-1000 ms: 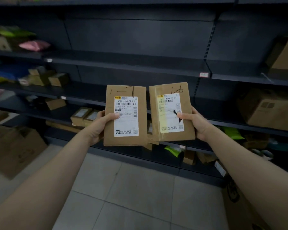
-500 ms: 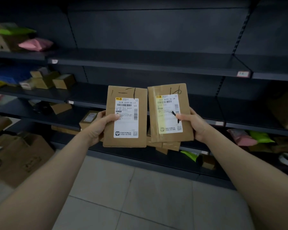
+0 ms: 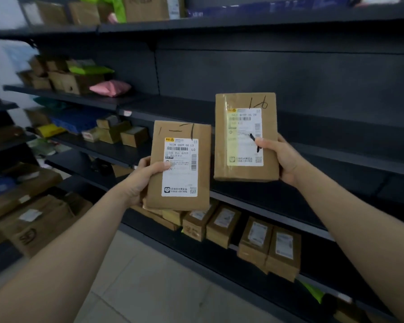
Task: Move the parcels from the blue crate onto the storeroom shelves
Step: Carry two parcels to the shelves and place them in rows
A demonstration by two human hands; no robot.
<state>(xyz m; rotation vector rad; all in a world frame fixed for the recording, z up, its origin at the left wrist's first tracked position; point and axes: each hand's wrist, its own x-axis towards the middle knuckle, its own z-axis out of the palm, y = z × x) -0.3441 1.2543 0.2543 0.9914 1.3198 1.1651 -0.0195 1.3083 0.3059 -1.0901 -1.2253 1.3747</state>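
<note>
Two flat brown cardboard parcels with white shipping labels are held up in front of dark metal storeroom shelves (image 3: pixel 289 127). My left hand (image 3: pixel 141 180) grips the left parcel (image 3: pixel 180 166), marked "1-7" in pen, by its left edge. My right hand (image 3: pixel 281 157) grips the right parcel (image 3: pixel 245 138), marked "16", by its right edge, and holds it higher, level with a bare middle shelf. The two parcels are a little apart. The blue crate is out of view.
Several small labelled boxes (image 3: pixel 243 231) stand in a row on the low shelf under the parcels. Boxes, a pink bag (image 3: pixel 110 87) and green bags fill the left shelves. Large cartons (image 3: pixel 33 220) sit on the floor at left. Pale tiled floor lies below.
The view has swung left and up along the shelves. My right hand has raised its parcel above the left one, and the parcels have drawn apart.
</note>
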